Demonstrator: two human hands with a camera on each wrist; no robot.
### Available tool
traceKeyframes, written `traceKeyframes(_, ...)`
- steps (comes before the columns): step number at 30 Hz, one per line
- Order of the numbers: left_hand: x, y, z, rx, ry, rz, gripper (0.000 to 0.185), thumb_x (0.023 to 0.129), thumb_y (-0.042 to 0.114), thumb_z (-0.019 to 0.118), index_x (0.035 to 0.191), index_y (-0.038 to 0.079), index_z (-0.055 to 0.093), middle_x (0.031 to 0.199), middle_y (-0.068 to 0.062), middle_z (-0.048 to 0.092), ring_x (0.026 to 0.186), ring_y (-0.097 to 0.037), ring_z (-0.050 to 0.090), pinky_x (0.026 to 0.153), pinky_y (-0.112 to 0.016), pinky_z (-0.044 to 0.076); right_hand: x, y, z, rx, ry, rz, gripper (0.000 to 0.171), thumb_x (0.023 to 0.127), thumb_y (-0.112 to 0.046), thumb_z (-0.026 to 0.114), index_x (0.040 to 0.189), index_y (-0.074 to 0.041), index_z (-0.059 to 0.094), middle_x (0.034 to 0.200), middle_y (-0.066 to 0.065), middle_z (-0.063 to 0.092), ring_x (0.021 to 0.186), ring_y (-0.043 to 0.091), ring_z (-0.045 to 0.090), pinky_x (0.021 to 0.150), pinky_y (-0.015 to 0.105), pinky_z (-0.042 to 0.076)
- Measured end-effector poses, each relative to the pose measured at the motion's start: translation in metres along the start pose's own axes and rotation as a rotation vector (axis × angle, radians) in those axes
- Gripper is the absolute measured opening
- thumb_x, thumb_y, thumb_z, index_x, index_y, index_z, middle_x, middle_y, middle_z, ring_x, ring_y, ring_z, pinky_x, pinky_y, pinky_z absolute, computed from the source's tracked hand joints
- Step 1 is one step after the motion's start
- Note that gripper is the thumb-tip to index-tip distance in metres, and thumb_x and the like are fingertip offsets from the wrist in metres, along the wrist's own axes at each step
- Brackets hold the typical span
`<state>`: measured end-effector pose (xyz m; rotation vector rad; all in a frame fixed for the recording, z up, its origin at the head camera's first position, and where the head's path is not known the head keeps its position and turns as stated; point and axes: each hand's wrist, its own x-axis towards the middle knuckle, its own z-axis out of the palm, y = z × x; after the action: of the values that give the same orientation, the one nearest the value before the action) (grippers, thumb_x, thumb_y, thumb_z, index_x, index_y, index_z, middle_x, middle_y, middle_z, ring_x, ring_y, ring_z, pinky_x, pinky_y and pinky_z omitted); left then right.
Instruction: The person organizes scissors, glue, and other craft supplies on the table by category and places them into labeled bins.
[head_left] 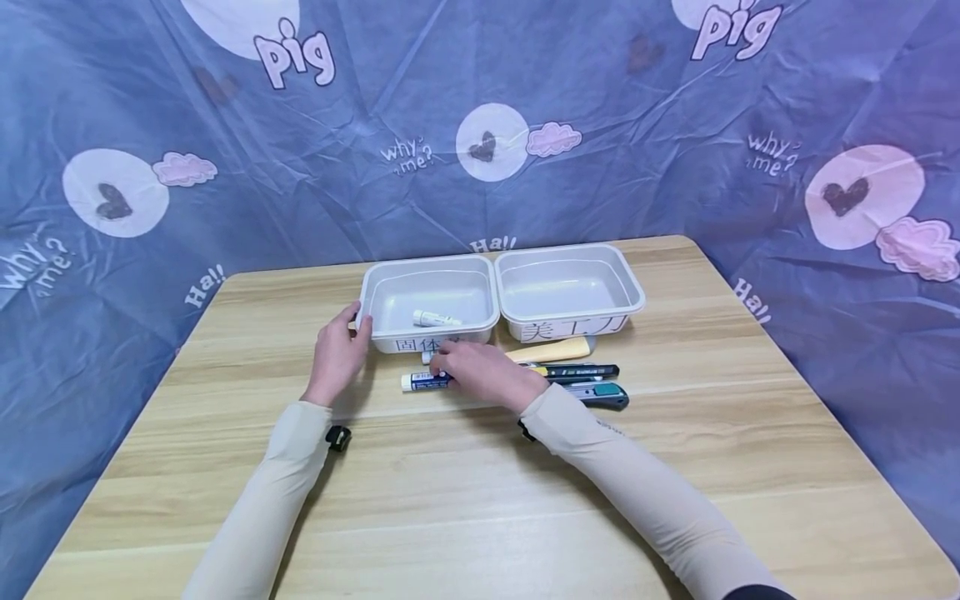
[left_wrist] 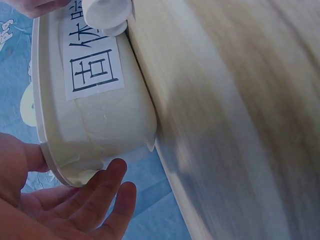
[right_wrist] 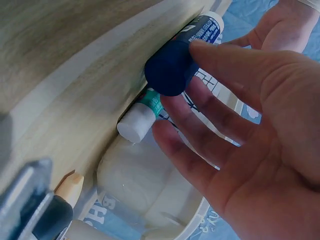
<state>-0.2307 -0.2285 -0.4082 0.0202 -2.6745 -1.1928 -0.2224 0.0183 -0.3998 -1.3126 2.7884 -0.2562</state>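
Observation:
My left hand point(head_left: 339, 354) holds the left corner of a white plastic bin point(head_left: 381, 342), thumb at the rim and fingers along the outer wall. One white glue stick point(head_left: 435, 319) lies inside that bin. In front of it, my right hand point(head_left: 487, 371) pinches a dark blue glue stick point(right_wrist: 170, 70) between thumb and fingers, low over the table. Another glue stick point(right_wrist: 137, 117), with a green band and white end, lies against the bin's front wall, partly hidden by the right hand in the head view.
A second white bin point(head_left: 633, 302) adjoins the first on the right. Before it lie a yellow-handled utility knife point(head_left: 562, 349), a black one point(head_left: 588, 371) and a grey one with a teal slider point(head_left: 609, 393). A blue patterned cloth point(head_left: 420, 75) hangs behind the wooden table point(head_left: 420, 517).

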Motion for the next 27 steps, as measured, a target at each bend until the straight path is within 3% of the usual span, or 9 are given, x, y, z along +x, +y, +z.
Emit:
traceKeyframes(8, 0.0003, 0.0006, -0.0008, -0.002, -0.002, 0.0, 0.054, 0.107, 0.024, 0.048, 0.151, -0.007, 0.042, 0.14, -0.028, 0.058, 0.107, -0.042, 0.07, 0.085, -0.049, 0.061, -0.0003, 0.0006, 0.0021, 0.068, -0.038, -0.013, 0.023, 0.093, -0.011, 0.075, 0.114, -0.019, 0.07, 0.11, 0.0, 0.072, 0.095, 0.018, 0.068, 0.079, 0.034, 0.058)
traceKeyframes(17, 0.0007, 0.0005, -0.0012, 0.0, -0.017, -0.014, 0.054, 0.108, 0.024, 0.047, 0.152, -0.006, 0.041, 0.142, -0.028, 0.056, 0.109, -0.042, 0.069, 0.087, -0.05, 0.06, 0.0014, 0.0018, 0.0034, 0.089, -0.015, -0.091, 0.02, 0.093, -0.007, 0.075, 0.11, -0.015, 0.07, 0.105, 0.001, 0.072, 0.094, 0.016, 0.068, 0.082, 0.03, 0.057)
traceKeyframes(27, 0.0008, 0.0001, -0.0004, -0.006, -0.017, 0.008, 0.052, 0.108, 0.022, 0.047, 0.151, -0.007, 0.041, 0.141, -0.028, 0.058, 0.108, -0.042, 0.069, 0.087, -0.05, 0.06, 0.0009, 0.0016, 0.0002, 0.119, 0.004, -0.112, 0.022, 0.092, -0.002, 0.073, 0.11, -0.014, 0.069, 0.106, 0.0, 0.072, 0.096, 0.016, 0.07, 0.085, 0.028, 0.057)
